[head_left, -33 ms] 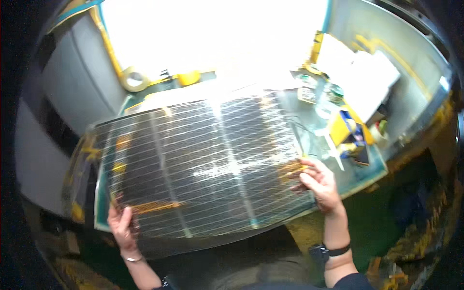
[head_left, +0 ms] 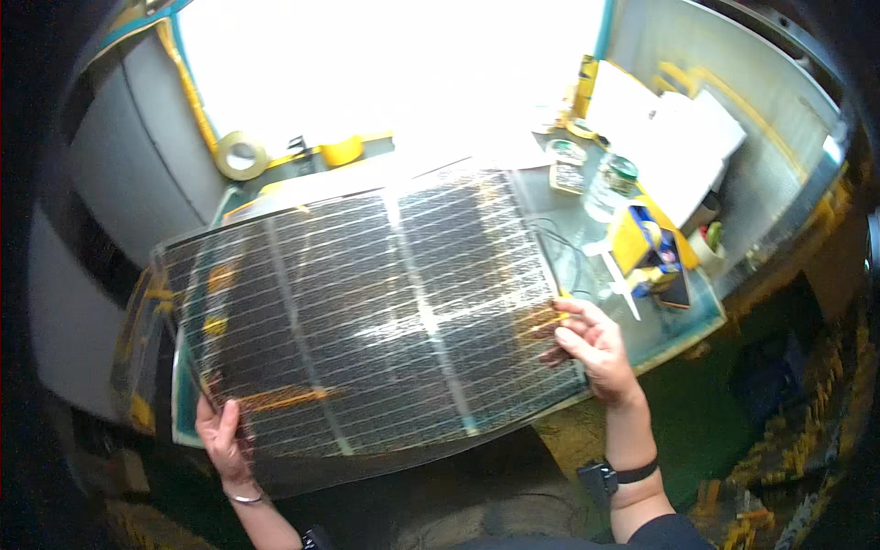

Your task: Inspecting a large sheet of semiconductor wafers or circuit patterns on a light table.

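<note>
A large dark solar panel (head_left: 353,298), glossy and ruled with thin pale lines, is held tilted before me, over the table. My left hand (head_left: 223,438) is closed on its near left edge, thumb on the face and fingers partly hidden behind. At the right edge, my right hand (head_left: 598,353) pinches the panel between thumb and fingers. Orange patches and the fingers of my right hand show as reflections on the shiny surface.
The green-edged table (head_left: 692,316) lies beneath. On its right stand a jar with a green lid (head_left: 612,183), a small tub (head_left: 566,167) and a yellow box (head_left: 632,240). Tape rolls (head_left: 242,156) sit at the back left, by a glaring white screen (head_left: 394,73).
The whole scene has shifted slightly left in the view. Both hands keep their hold on the panel, and the picture is sharper.
</note>
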